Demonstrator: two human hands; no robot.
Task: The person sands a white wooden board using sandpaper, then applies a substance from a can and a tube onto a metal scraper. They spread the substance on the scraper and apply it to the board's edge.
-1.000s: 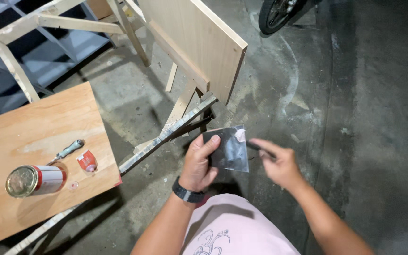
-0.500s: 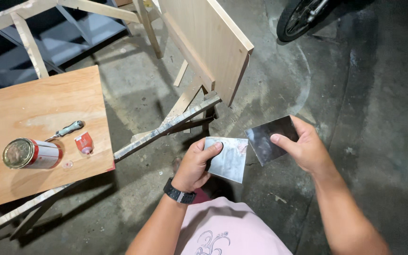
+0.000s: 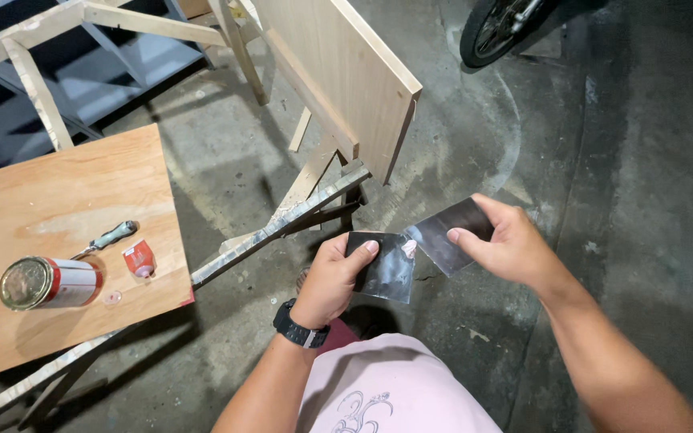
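Left hand (image 3: 332, 277): fingers pinched on a dark metal sheet (image 3: 389, 265), held above the concrete floor (image 3: 603, 160)
Right hand (image 3: 507, 244): fingers gripping a second dark sheet (image 3: 449, 232), its corner touching the first
Plywood table (image 3: 58, 192): can (image 3: 42, 282) lying on its side, well apart

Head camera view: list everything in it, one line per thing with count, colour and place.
metal sheets: two, dark and shiny, one in each hand, corners meeting
plywood board: one, light brown, left
tin can: one, red and white, lying on the board
screwdriver: one, grey-green handle, on the board beside the can
small tube: one, red, on the board
wooden panel: one, pale, propped on a timber frame, top centre
wheel: one, black, top right
concrete floor: grey
wristwatch: one, black, left wrist
left hand: grips one sheet
right hand: grips the other
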